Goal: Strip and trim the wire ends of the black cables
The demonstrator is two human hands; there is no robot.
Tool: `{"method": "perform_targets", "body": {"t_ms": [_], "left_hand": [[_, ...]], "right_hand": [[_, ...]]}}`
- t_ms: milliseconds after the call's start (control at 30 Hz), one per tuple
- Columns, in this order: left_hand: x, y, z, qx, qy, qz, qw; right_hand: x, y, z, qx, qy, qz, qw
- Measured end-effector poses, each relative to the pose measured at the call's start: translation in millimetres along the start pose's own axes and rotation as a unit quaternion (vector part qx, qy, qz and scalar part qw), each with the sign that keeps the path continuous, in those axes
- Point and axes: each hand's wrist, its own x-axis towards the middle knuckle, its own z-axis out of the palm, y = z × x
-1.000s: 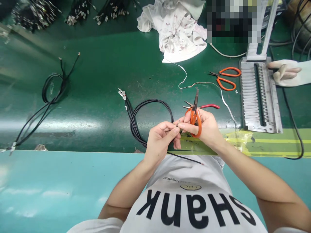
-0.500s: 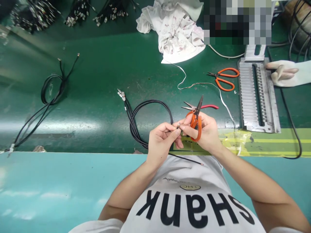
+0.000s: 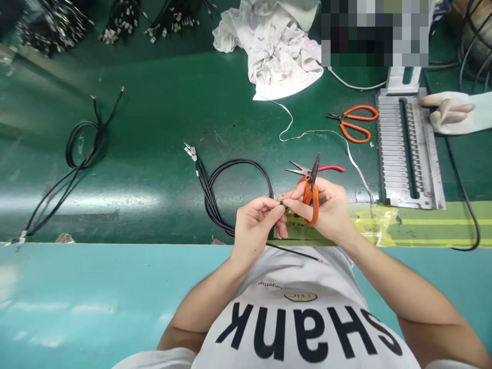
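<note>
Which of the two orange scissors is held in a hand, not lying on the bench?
The orange-handled steel scissors in the right hand, blades pointing forward; the other orange-handled pair lies on the green bench top.

Green workbench [image 3: 154, 102] with coiled black cables [image 3: 209, 197], orange scissors [image 3: 353, 134], perhaps a crumpled white cloth [image 3: 277, 56]

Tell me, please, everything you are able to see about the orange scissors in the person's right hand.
The scissors have two orange loop handles and narrow, dark metal blades, which look almost closed. They stand nearly upright, tips pointing away from the person and tilted slightly to the person's right, held above the green bench. The right hand grips them; its fingers wrap the handles, and nothing else clearly touches them.
</note>
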Motion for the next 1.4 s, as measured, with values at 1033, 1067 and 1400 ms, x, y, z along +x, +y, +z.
{"method": "perform_targets", "body": {"t_ms": [1033,1067,1400], "left_hand": [[2.9,0.8,-2.7,0.067,-0.043,-0.042,0.996],[3.5,0.1,-2.8,0.070,-0.043,-0.043,0.996],[4.8,-3.9,-1.5,0.056,-0.042,-0.041,0.997]], "right_hand": [[8.4,-8.1,-15.9,-0.039,-0.072,0.025,0.996],[7.3,-8.4,-15.1,-0.063,-0.064,0.011,0.996],[0.3,-3.8,-9.3,-0.086,-0.032,-0.012,0.996]]}}
